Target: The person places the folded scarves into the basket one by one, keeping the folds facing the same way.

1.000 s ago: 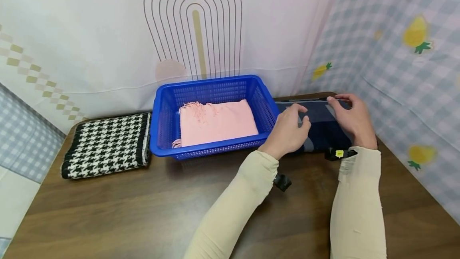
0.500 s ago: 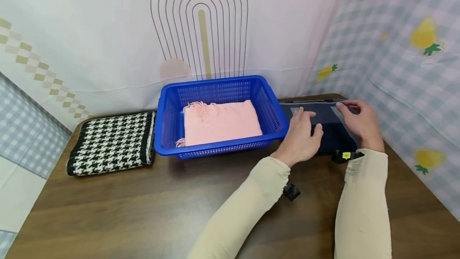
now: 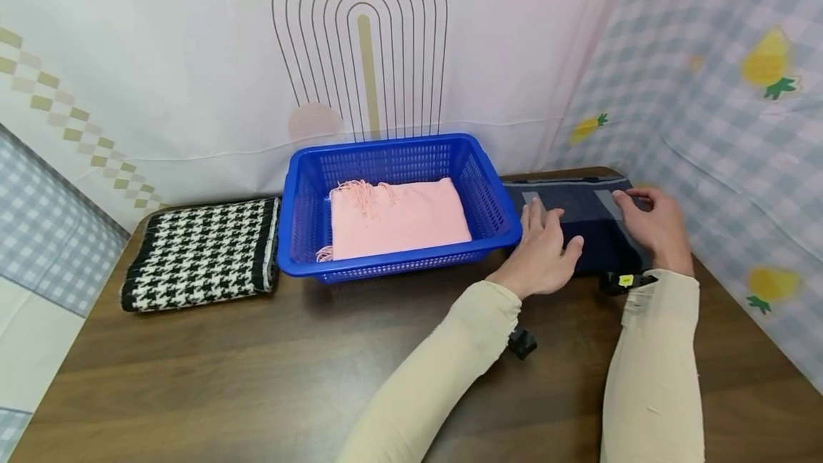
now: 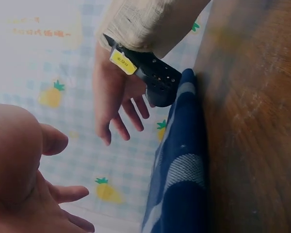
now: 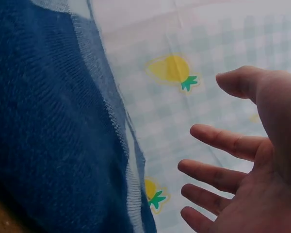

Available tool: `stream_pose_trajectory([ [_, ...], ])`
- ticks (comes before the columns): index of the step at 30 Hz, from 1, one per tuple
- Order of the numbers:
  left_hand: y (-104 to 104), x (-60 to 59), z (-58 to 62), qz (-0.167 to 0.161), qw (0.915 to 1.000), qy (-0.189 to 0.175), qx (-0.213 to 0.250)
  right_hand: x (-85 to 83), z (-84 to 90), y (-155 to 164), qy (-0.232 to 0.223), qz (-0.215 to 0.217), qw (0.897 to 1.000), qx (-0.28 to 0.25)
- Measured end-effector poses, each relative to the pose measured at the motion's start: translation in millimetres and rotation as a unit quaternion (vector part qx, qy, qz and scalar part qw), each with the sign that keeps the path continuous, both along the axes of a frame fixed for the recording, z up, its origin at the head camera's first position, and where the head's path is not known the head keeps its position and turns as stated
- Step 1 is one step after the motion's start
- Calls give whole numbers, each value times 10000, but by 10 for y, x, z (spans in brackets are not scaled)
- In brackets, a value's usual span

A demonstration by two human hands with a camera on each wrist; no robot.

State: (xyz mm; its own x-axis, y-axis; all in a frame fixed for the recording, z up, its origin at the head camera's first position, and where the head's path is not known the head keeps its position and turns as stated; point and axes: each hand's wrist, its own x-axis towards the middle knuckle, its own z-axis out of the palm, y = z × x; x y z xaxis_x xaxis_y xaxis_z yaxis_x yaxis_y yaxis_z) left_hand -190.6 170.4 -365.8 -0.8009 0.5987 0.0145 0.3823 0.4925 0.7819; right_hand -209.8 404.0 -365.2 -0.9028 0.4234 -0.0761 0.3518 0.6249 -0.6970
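Observation:
A folded navy and grey checked scarf [image 3: 579, 216] lies at the back right of the table. Over its left end is my left hand [image 3: 540, 252], fingers spread and relaxed, close beside the basket's right rim. My right hand [image 3: 656, 231] is at the scarf's right end with loosely bent fingers. In the right wrist view a gap shows between the right hand [image 5: 242, 170] and the scarf's edge [image 5: 121, 126]. The left wrist view shows both hands above the scarf [image 4: 184, 170], holding nothing. A blue plastic basket [image 3: 398, 263] holds a folded pink fringed scarf [image 3: 401, 216].
A black and white houndstooth scarf [image 3: 202, 256], folded, lies left of the basket. The wooden table [image 3: 257, 377] extends in front. A white patterned curtain [image 3: 193, 56] hangs behind, and a checked curtain with pineapples [image 3: 720, 148] borders the right side.
The camera view has shifted slightly, moving the scene right in the frame. My left hand has lowered a little toward the scarf with its fingers straighter. The right hand stays at the scarf's right end.

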Motion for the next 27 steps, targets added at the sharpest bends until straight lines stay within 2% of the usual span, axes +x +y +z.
stream_pose_trajectory([
  [6,-35,-40,-88,-8,9992,-374,149,4,-55,48,-32,-84,9999,133],
  [10,-24,-42,-134,35,9986,-519,26,19,-90,138,-141,-26,9998,103],
  [17,-22,-91,-236,416,9942,-989,76,65,-145,252,-386,247,9988,170],
  [27,-25,-151,-285,723,9926,-971,86,48,-230,341,-715,216,9970,177],
])
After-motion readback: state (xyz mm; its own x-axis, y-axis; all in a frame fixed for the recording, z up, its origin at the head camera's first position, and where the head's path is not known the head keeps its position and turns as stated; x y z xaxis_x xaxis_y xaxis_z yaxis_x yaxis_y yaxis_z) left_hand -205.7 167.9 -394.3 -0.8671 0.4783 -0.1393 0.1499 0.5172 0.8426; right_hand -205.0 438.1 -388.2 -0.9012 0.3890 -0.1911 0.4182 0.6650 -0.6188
